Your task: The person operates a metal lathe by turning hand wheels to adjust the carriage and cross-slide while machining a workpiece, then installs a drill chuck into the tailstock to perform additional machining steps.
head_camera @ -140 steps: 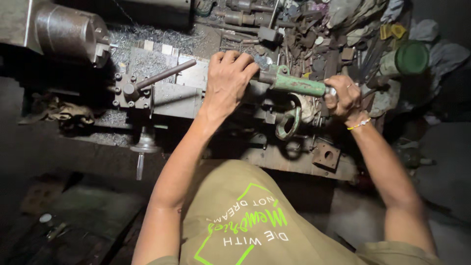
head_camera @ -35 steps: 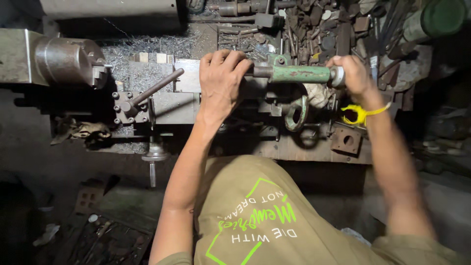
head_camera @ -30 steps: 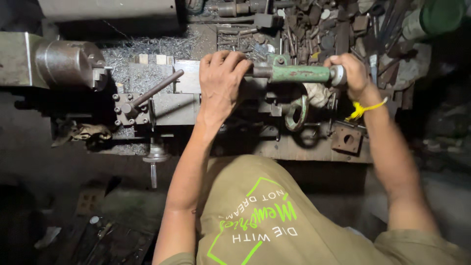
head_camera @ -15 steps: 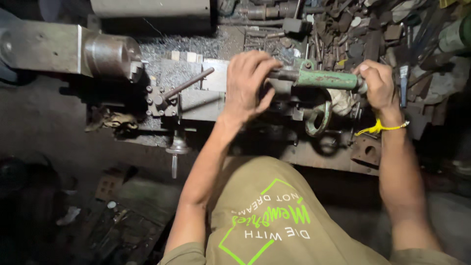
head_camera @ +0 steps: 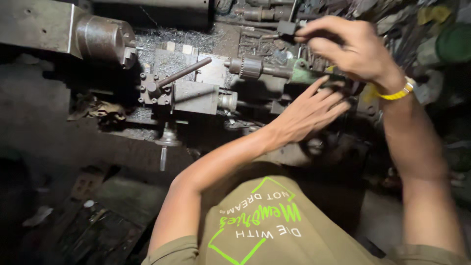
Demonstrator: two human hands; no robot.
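Note:
My left hand (head_camera: 310, 109) is open, fingers stretched out flat, hovering just below the green tailstock (head_camera: 305, 73) of a lathe without gripping it. A grey drill chuck (head_camera: 251, 67) sticks out of the tailstock toward the left. My right hand (head_camera: 346, 49), with a yellow band on the wrist, is raised above the tailstock. Its fingertips pinch a small dark tool (head_camera: 286, 28). The tool is partly hidden by the fingers, so its kind is unclear.
The lathe's big steel chuck (head_camera: 100, 37) is at upper left. A tool post (head_camera: 151, 88) with a long lever (head_camera: 185, 72) stands on the carriage. Metal shavings (head_camera: 149, 45) cover the bed. A green can (head_camera: 454, 43) and scrap parts crowd the right.
My left hand came off the tailstock, uncovering the drill chuck, and now hovers open. My right hand let go of the green part and rose, pinching a small dark tool.

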